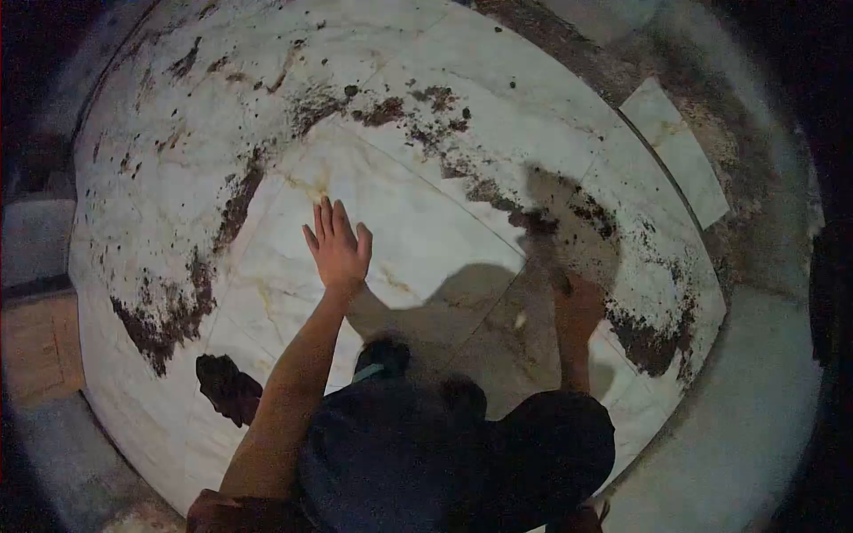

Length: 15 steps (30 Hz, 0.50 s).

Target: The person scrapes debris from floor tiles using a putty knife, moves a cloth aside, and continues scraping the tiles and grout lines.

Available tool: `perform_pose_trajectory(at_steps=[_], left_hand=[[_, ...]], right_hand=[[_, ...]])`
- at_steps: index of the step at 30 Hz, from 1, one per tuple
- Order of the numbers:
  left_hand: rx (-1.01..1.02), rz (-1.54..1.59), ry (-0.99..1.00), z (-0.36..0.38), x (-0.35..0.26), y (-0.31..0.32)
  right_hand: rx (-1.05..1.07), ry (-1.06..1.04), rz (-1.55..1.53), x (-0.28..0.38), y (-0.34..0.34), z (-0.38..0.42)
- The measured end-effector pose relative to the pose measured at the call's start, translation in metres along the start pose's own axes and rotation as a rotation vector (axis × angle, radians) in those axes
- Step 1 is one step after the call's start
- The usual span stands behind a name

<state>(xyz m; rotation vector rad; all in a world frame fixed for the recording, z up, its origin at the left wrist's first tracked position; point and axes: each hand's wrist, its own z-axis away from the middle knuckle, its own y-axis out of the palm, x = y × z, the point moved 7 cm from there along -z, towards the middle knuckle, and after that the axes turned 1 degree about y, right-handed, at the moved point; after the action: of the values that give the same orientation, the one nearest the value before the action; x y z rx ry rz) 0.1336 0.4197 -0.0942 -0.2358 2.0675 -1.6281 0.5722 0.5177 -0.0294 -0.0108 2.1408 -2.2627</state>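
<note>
My left hand lies flat on a white marble-look tile with gold-brown veins, its fingers spread and nothing in them. To the right, my right hand is low over the tiles in my own shadow, beside a smear of dark dirt. Its fingers are dim and blurred, so whether they grip anything does not show. Dark crumbly dirt forms a broken arc around the cleaner patch of tile. By my left forearm is a dark crumpled cloth.
A loose cut piece of matching tile lies on rough ground past the right edge of the tiled floor. At the left edge is a brownish board-like block. More dirt lies at the right. My dark-clothed knees are close below.
</note>
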Motion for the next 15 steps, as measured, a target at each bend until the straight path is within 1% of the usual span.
perform_pose_trajectory(at_steps=[2, 3, 5, 6, 9, 10, 11, 12, 14, 15], left_hand=[[0.018, -0.02, -0.008, -0.002, 0.002, 0.006], [0.001, -0.059, 0.004, -0.004, -0.001, 0.002], [0.026, 0.019, -0.016, -0.002, 0.002, 0.001], [0.032, 0.032, -0.035, -0.001, 0.001, -0.001], [-0.007, 0.049, -0.03, 0.001, 0.0, -0.003], [-0.01, 0.047, -0.032, 0.002, 0.001, -0.002], [-0.016, 0.044, -0.022, -0.001, -0.001, -0.003], [0.015, 0.017, -0.031, -0.002, 0.0, 0.0], [0.007, -0.009, -0.013, -0.001, 0.001, 0.004], [0.015, -0.038, -0.017, -0.001, 0.001, 0.004]], right_hand=[[-0.084, -0.11, -0.062, 0.013, -0.008, -0.01], [-0.018, -0.102, 0.018, 0.011, -0.004, -0.014], [0.056, -0.105, 0.124, 0.001, -0.007, -0.013], [0.163, 0.007, 0.115, -0.013, -0.013, -0.003], [0.141, 0.034, -0.148, -0.058, 0.025, 0.02], [0.052, 0.053, -0.099, -0.06, 0.033, 0.018], [0.021, 0.013, -0.063, -0.067, 0.036, 0.018], [-0.012, -0.025, -0.025, -0.04, 0.003, 0.014], [0.11, 0.068, -0.056, -0.002, 0.005, -0.026], [0.092, 0.084, -0.063, 0.003, 0.01, -0.042]])
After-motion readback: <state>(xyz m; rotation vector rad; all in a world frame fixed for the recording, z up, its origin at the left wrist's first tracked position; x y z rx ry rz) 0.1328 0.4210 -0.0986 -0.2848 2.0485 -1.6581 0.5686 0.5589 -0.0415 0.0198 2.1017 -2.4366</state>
